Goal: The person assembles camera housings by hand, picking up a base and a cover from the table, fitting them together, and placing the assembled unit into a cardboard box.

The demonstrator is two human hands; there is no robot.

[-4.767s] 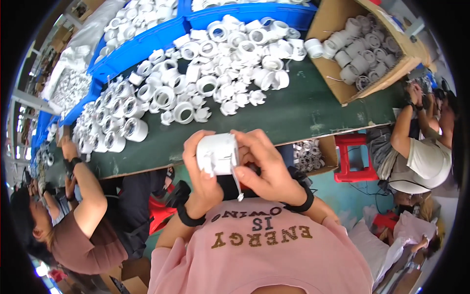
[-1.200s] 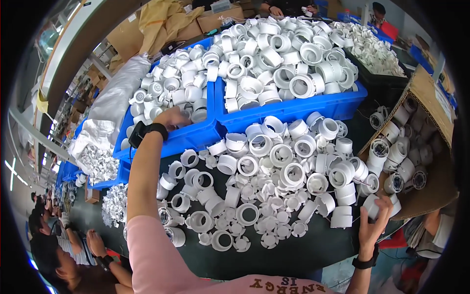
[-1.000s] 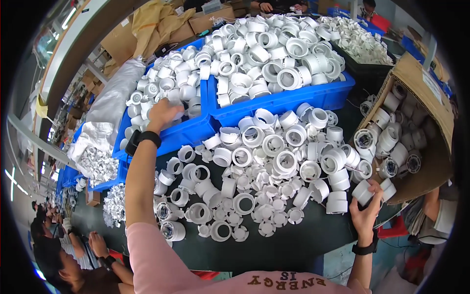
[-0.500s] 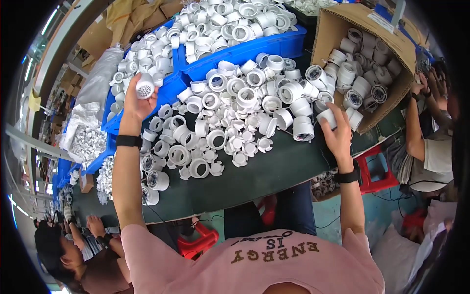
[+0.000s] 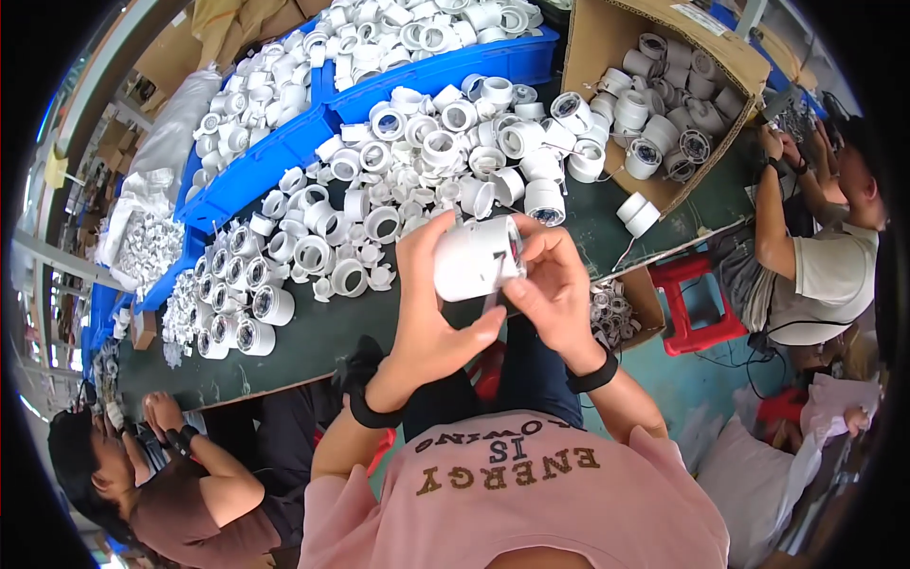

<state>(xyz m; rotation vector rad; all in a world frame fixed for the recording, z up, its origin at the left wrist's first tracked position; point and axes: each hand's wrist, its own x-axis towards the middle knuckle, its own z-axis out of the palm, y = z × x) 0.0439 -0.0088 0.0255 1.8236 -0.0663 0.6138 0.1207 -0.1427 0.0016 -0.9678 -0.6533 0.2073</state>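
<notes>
A white cylindrical housing is held between both my hands, above the table's near edge. My left hand wraps round its white body from the left and below. At its right end, where a dark round face partly shows, the fingers and thumb of my right hand close on it. The fingers cover much of that end. Beyond my hands lies a heap of loose white rings and caps. A white cylinder with a dark round face lies on the heap's near right side.
Blue bins full of white parts stand at the back and left. A cardboard box of white cylinders lies open at the right. Several cylinders stand in rows at the left. Co-workers sit on both sides, near a red stool.
My left hand has come in from the left bin, and my right hand from the box's side. Both now meet on one white housing in front of me. The view has shifted too.
</notes>
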